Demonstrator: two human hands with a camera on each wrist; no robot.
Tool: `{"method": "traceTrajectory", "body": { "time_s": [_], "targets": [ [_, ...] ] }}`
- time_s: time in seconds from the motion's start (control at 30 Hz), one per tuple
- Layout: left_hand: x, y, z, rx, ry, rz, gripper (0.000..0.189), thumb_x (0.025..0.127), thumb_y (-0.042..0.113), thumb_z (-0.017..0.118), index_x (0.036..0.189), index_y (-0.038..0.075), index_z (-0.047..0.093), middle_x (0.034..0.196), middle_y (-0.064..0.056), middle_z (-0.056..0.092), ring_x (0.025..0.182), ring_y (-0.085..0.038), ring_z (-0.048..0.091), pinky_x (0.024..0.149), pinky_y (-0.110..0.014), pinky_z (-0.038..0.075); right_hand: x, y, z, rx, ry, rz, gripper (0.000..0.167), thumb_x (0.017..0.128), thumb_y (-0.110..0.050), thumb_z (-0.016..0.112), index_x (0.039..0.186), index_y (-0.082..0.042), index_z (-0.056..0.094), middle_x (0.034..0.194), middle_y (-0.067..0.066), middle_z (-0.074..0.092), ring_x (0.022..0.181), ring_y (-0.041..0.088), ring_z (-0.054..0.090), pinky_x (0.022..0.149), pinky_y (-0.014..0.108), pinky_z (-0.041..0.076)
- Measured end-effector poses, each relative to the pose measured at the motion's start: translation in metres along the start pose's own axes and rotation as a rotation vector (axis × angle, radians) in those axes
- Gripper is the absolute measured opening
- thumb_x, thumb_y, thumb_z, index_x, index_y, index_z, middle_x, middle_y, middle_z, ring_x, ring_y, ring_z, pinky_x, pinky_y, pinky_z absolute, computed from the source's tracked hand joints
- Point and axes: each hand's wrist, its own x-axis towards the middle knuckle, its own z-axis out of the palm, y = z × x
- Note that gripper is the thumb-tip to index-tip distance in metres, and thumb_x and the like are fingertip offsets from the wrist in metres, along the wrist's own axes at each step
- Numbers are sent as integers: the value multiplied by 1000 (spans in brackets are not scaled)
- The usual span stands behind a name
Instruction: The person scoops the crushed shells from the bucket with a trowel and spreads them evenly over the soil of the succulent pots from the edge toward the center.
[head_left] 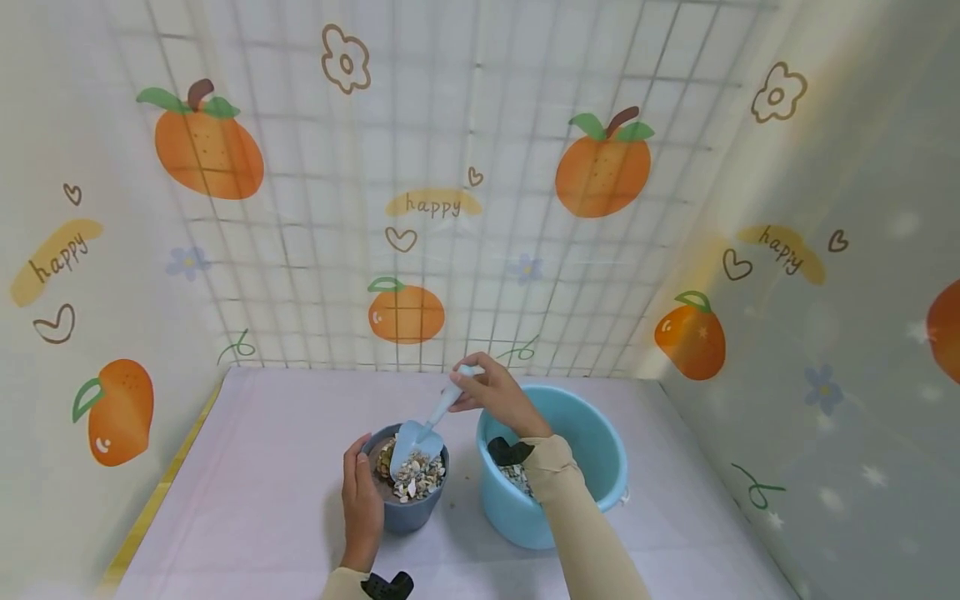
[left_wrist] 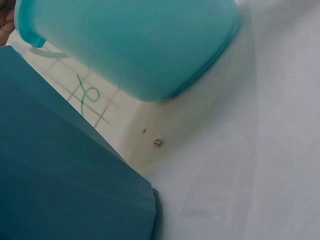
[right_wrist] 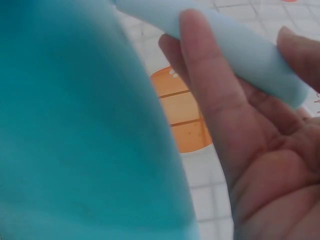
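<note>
Head view: right hand (head_left: pixel 501 398) grips the pale-blue plastic scoop (head_left: pixel 409 440), left hand (head_left: pixel 363 504) the round slate-blue plastic pot (head_left: pixel 408 518); I fear overtilting spills mottled, chip-like gravel (head_left: pixel 422 481) toward the desk (head_left: pixel 247 492)'s near edge.

Around the pale, cloth-covered worktop (head_left: pixel 262 475) there hangs a whitish translucent sheet (head_left: pixel 300 183), printed with orange fruits (head_left: pixel 602 175), brown outlined flowers (head_left: pixel 346 62) and the word "happy" (head_left: pixel 433 203) on yellow strokes. Through it is visible a thin grey grid (head_left: pixel 690 81); a flat yellow strip (head_left: pixel 155 500) runs along the worktop's left edge.
</note>
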Motion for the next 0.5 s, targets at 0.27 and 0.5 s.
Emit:
{"method": "traceTrajectory", "body": {
  "time_s": [0.27, 0.5],
  "targets": [
    [-2, 1, 2, 5, 14, 0, 44, 117, 30, 29, 152, 9, 45, 156, -12, 45, 149, -33, 34, 119, -58, 26, 2, 4, -1, 19, -10, -18, 29, 109, -20, 61, 129, 0, 53, 103, 27, 72, 95, 46, 73, 88, 55, 58],
    [-4, 1, 3, 14, 19, 0, 43, 117, 30, 31, 152, 10, 45, 156, -13, 46, 147, -34, 37, 118, -59, 28, 2, 4, -1, 39, -15, -27, 28, 109, -18, 60, 128, 1, 52, 106, 29, 71, 96, 47, 72, 89, 56, 57]
  ]
}}
